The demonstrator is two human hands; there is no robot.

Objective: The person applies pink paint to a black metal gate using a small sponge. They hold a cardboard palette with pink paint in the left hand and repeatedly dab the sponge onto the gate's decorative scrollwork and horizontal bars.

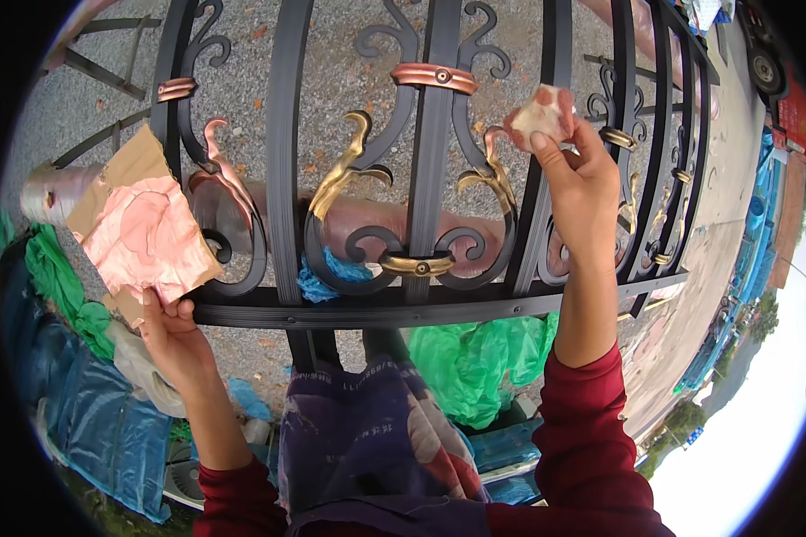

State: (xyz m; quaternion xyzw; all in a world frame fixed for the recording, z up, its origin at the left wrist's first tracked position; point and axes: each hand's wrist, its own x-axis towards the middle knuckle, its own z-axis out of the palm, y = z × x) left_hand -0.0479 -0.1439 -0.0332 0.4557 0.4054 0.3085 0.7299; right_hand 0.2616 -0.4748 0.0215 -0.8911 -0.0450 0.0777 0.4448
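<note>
My left hand (177, 345) grips the lower edge of a piece of brown cardboard (143, 224), coated with wet-looking copper-pink paint. The thumb lies on the painted side. Raised at the upper right, my right hand (584, 183) pinches a crumpled, paint-stained pad (541, 118), pale with pink patches; whether it is sponge or cloth I cannot tell. The pad hangs over a black metal railing panel (288, 134), close to the tip of a curled leaf ornament (500, 170) coloured copper and gold. Other leaves are gold (338, 170) or copper (228, 170). Whether the pad touches the leaf is unclear.
Along the panel's near side runs a black bottom rail (376, 311). Plastic-wrapped rolls (58, 192) lie beneath on gravel. Green plastic sheeting (484, 362) and blue plastic covers (98, 403) lie nearby. A red vehicle (793, 107) stands at the far right.
</note>
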